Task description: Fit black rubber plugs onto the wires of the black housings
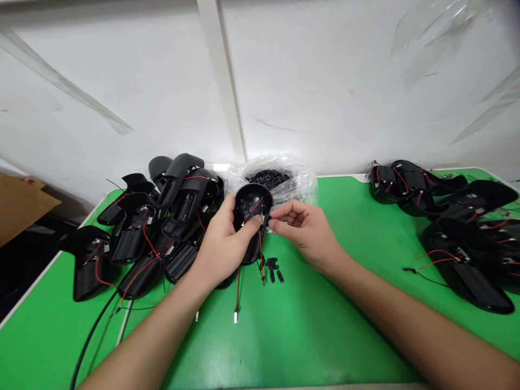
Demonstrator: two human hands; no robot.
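Note:
My left hand (227,244) is closed round a black plastic housing (252,196) with a rounded end, its thumb pressing inside near a small white connector. Red wires run across the housing and hang down from it. At the housing's right edge, the thumb and index finger of my right hand (303,230) are pinched together. Whatever sits between those fingertips is too small to make out. Just below lie several small black plastic pieces (273,268) on the green tabletop (317,325).
Several more black housings with red wires are piled on the left (134,227). Another group of housings (467,260) lies on the right. Behind my hands, a clear plastic bag (304,181) holds many small black pieces. A white wall (325,81) rises at the back.

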